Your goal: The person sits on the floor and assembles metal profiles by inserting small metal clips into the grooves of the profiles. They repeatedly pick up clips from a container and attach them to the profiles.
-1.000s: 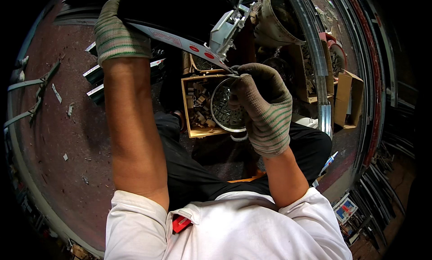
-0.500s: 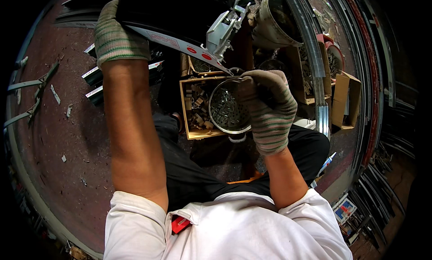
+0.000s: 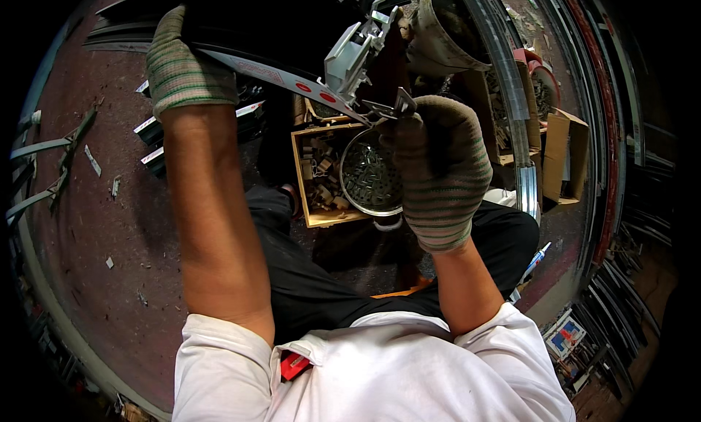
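Note:
Both hands wear striped knit gloves. My left hand point(image 3: 191, 71) is wrapped round a long dark metal profile point(image 3: 288, 82) at the upper left; its pale edge strip carries red dots and runs down to the right. At that strip's right end, my right hand point(image 3: 444, 177) pinches a small angled metal bracket point(image 3: 398, 104). The bracket lies against the profile's end; whether it sits inside cannot be made out. Under the right hand is a round metal bowl point(image 3: 365, 177) of small metal pieces, partly hidden by the glove. A silvery white section with several ribs and hooks point(image 3: 354, 57) stands beside the profile's end.
A wooden box point(image 3: 332, 221) with tan blocks holds the bowl's left side. Behind stands a dirty bucket point(image 3: 431, 46). Cardboard boxes point(image 3: 573, 163) and long metal strips point(image 3: 520, 108) lie right. More profiles point(image 3: 150, 130) rest on the floor left, among scraps.
My right hand has shifted slightly right and turned, bringing the small metal bracket into view at the profile's end. The profile and my left hand have moved a little left.

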`<state>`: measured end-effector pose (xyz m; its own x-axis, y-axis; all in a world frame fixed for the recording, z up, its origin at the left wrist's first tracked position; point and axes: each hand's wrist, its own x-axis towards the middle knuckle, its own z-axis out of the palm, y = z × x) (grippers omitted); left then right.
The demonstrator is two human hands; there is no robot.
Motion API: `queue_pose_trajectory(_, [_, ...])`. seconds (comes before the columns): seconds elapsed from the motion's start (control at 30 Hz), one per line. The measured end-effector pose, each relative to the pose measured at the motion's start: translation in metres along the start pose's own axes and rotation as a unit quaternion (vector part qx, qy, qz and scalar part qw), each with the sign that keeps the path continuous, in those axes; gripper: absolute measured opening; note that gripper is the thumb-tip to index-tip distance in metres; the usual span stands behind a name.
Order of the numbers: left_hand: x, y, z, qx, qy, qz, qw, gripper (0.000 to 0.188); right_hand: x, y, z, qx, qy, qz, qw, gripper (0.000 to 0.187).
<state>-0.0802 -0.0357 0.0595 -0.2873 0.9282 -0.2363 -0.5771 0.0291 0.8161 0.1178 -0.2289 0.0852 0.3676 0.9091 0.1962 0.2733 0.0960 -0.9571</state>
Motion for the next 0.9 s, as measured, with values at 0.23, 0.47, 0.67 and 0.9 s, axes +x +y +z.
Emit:
queue_pose_trajectory(0.23, [0.000, -0.007, 0.003, -0.009, 0.014, -0.015, 1.000, 0.044, -0.001, 0.015, 0.004, -0.027, 0.022, -0.093, 0.995, 0.017])
queue_pose_trajectory(0.47, [-0.003, 0.000, 0.006, -0.027, 0.042, -0.021, 0.999, 0.036, -0.001, 0.014, 0.007, -0.025, 0.016, -0.108, 0.994, 0.019])
queue_pose_trajectory(0.67, [-0.001, -0.003, 0.003, -0.025, 0.031, -0.002, 0.999, 0.038, 0.000, 0.013, 0.010, -0.026, 0.012, -0.121, 0.992, 0.018])
queue_pose_trajectory(0.9, [-0.001, -0.003, 0.006, -0.029, 0.040, 0.012, 0.999, 0.036, 0.003, 0.012, 0.011, -0.021, -0.010, -0.129, 0.991, 0.018])
